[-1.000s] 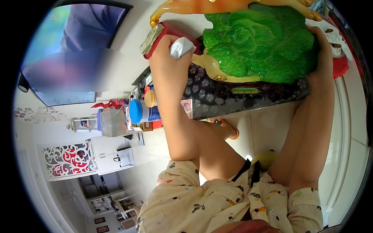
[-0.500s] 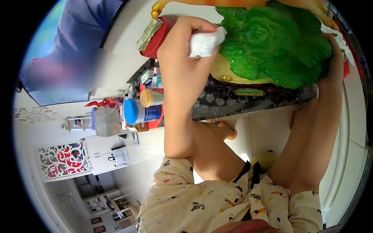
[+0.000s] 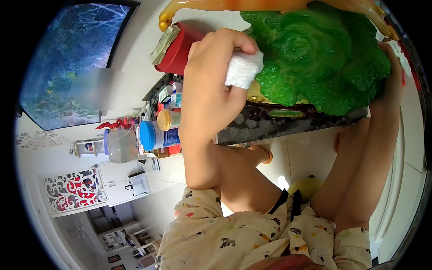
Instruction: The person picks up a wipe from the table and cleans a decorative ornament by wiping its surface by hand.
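My left hand [image 3: 204, 85] is closed round a wad of white tissue [image 3: 245, 69], held against the left edge of a glossy green cabbage ornament [image 3: 324, 58]. The ornament rests on a dark carved base [image 3: 310, 112] with a gold coin shape [image 3: 255, 99] beside the leaves. On the far right, my right hand [image 3: 390, 58] grips the ornament's right side, its fingers partly hidden by the leaves.
A red container [image 3: 177, 49] with banknotes stands left of the ornament. Jars with a blue lid [image 3: 147, 136] and a yellow lid [image 3: 164, 120] stand nearby. An orange-gold ornament part [image 3: 252, 4] crosses the top. A screen [image 3: 76, 49] hangs at left.
My left hand and the tissue have moved slightly down in view, still by the ornament's left edge. The view has shifted a little, and the screen's picture differs. My right hand stays at the ornament's side.
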